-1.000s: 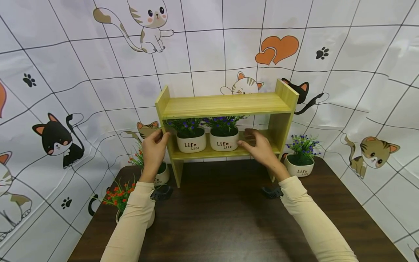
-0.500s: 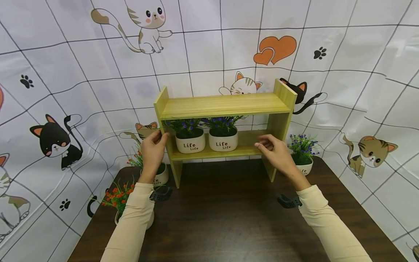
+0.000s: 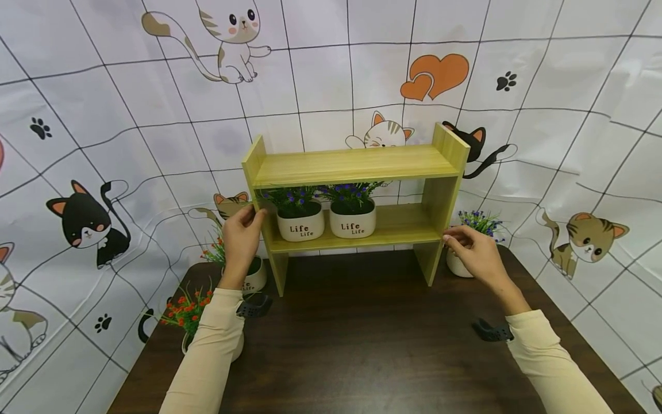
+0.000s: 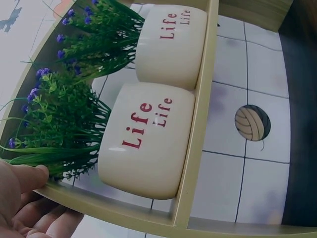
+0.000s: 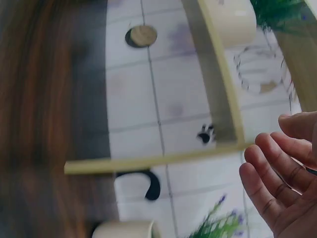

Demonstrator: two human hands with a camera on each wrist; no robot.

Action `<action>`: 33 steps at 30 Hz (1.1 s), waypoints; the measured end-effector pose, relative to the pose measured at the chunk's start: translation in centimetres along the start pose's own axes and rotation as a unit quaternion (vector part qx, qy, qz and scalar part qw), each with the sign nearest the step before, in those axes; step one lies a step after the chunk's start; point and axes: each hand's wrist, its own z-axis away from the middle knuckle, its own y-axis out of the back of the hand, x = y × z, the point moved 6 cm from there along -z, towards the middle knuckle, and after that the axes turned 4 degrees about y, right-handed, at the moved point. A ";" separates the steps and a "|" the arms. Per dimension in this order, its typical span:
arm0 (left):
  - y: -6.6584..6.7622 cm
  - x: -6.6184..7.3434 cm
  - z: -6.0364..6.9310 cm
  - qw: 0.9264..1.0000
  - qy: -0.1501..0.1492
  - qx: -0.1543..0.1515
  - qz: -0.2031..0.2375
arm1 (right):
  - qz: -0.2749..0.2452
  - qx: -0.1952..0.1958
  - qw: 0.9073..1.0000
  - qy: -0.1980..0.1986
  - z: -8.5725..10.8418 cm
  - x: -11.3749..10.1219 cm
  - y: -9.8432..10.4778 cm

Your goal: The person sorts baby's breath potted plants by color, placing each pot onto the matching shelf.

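A pale wooden two-tier shelf [image 3: 357, 163] stands on the dark table. On its lower board, towards the left, sit two white pots marked "Life", the left pot [image 3: 301, 225] and the right pot [image 3: 354, 222], both with purple-flowered artificial plants. My left hand [image 3: 242, 240] grips the edge of the shelf's left side panel, its thumb [image 4: 30, 176] inside and the other fingers outside. Beside the right side panel is my right hand [image 3: 478, 253], fingers loosely bent and nothing held. In the right wrist view its fingertips [image 5: 251, 171] are close to the panel; whether they touch is unclear.
Right of the shelf, another white pot [image 3: 456, 266] with purple flowers is partly behind my right hand. Two pots with orange-red flowers are at left: a rear pot [image 3: 257, 280] and a front pot [image 3: 238, 347], partly hidden by my left arm. A cat-printed sheet [image 3: 331, 75] hangs behind.
My right hand has moved away from the right-hand pot on the shelf, rightwards past the right side panel. My left hand stays on the left panel; the shelf pots keep their places.
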 end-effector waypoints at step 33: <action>0.0 0.0 0.0 1.000 0.005 -0.003 0.004 | 0.068 -0.010 0.983 -0.169 3.6 14.4 4.0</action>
